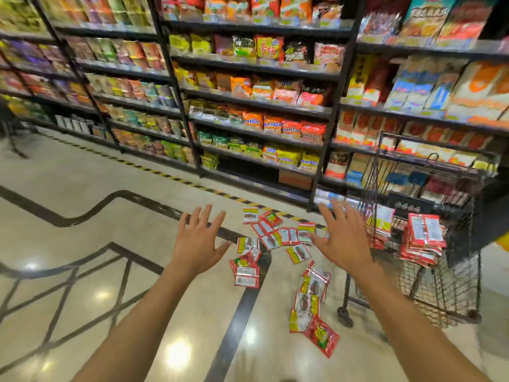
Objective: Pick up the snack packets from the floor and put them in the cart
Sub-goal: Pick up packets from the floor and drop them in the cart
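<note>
Head camera looks forward and down over the floor toward shelves.

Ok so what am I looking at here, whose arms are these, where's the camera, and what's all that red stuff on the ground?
No machine here: this is one picture from a camera worn on a person's head, looking forward and down. The bare arms are that person's own. The left hand and right hand are open, stretched forward, and hold nothing. Red and yellow snack packets lie scattered on the shiny floor. On the right stands a wire cart with a pile of like packets in it. Behind are shop shelves full of snacks.
</note>
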Motion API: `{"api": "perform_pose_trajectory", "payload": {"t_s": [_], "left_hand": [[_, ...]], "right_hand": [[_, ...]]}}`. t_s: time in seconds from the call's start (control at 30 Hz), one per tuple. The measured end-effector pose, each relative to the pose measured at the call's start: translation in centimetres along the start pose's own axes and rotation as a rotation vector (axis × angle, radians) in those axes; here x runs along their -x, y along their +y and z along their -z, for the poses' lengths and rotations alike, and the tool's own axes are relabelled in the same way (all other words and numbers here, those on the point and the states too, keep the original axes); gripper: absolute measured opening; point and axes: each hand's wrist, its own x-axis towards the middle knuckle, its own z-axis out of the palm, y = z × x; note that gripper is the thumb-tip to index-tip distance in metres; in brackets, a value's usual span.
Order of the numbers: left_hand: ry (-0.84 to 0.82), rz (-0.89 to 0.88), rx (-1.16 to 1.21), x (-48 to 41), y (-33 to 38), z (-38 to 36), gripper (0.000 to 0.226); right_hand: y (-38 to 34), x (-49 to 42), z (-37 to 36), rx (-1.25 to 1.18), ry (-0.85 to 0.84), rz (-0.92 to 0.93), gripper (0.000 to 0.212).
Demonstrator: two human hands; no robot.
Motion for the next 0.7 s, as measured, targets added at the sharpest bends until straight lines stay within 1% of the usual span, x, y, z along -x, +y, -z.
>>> {"api": "perform_pose_trajectory", "payload": {"t_s": [0.13,0.27,0.4,0.53,0.63,0.7], "left_hand": [[-0.044,-0.021,0.028,-3.8,-2.5,-3.2,0.085],[-0.095,-0.078,0.031,-10.4,-3.5,-7.1,0.084],[-0.158,-0.156,0.017,-19.6,-3.5,-11.6,0.084],[-0.268,-0.252,-0.007,-29.5,-3.1,-15.1,0.084],[-0.289,-0.356,-0.006,-36.3,-2.7,-16.5,0.081],[-0.289,-0.405,-0.002,-40.3,-2.2,-17.4,0.081]], "right_hand": [[-2.8,-3.8,-4.1,-0.009,-0.074,0.001,0.08],[-3.7,-8.7,-9.6,-0.028,-0.116,-0.038,0.083],[-3.3,-15.5,-16.4,-0.073,-0.111,-0.106,0.084],[-1.9,-22.1,-21.9,-0.097,-0.145,-0.214,0.082],[-0.9,-26.4,-24.5,-0.104,-0.142,-0.283,0.078],[-0.3,-29.1,-26.1,-0.103,-0.135,-0.328,0.079]]}}
